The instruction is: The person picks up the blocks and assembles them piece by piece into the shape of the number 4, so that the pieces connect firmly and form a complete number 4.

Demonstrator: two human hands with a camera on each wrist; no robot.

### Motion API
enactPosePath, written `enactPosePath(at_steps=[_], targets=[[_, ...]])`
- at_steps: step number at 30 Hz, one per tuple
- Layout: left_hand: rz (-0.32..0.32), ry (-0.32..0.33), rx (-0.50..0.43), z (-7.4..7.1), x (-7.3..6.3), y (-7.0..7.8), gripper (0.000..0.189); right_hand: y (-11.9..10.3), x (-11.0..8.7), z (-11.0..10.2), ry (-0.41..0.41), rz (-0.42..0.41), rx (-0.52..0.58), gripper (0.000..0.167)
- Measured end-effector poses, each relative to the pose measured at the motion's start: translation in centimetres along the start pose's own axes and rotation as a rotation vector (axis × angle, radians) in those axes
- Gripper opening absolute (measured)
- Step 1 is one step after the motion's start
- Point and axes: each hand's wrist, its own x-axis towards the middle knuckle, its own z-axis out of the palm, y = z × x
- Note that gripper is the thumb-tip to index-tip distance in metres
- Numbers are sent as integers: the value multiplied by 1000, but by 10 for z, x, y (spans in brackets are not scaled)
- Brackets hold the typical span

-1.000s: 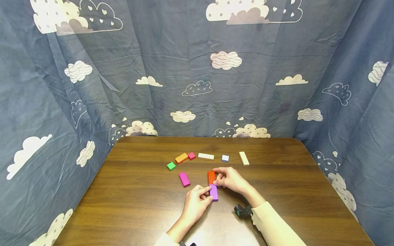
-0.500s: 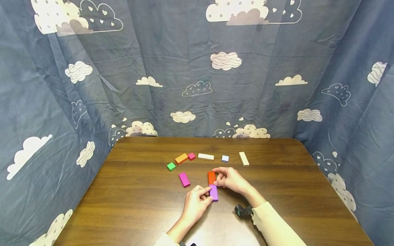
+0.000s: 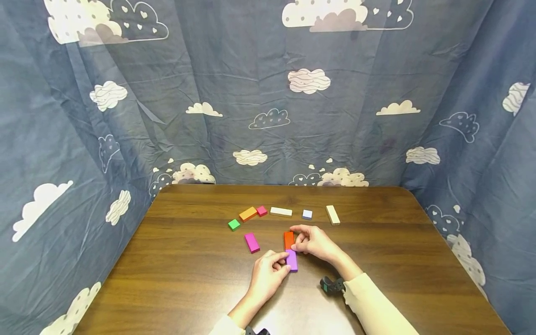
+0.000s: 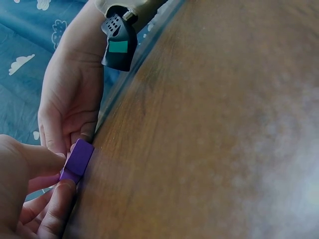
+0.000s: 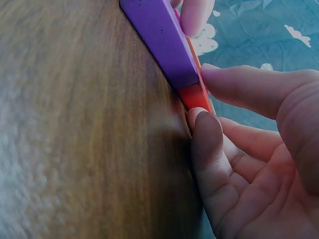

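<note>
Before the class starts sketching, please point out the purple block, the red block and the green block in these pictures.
Purple block (image 3: 292,261): head view, middle of its upper face.
Red block (image 3: 289,239): head view, on its upper face.
Green block (image 3: 234,224): head view, on its upper face.

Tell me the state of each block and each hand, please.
Left hand: pinching purple block
Right hand: pinching red block
Purple block: flat, held
Red block: flat, held
Magenta block: unheld
Green block: unheld
Orange block: unheld
Crimson block: unheld
White block: unheld
Blue block: unheld
Cream block: unheld
</note>
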Motion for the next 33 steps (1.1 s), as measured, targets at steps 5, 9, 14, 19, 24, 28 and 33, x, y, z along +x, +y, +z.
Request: enactPosePath(at_steps=[5,9,14,19,24,28,33], targets=[[-17,-1,-14,0,0,1,32,1,-1,0,3,-12,10,59],[-25,-8,-22,0,-3,1,32,2,-3,2,5,-9,10,56],[-28,-11,-31,0,-3,2,32,0,-3,1,-1,-9,22,53],[-25,-9,-29,0,-1,2,32,-6,0,-5,-7,-27,19,51],[-23,-7,-31,-1,0,3,32,-15,4,-13,18,-40,-17,49],[-25,-10,-34,-1,-1,3,32,-18,5,-20,76,-37,-62,45],[-24,-6,-44,-1,-3,4,32,-18,8,-29,167,-41,-53,39]])
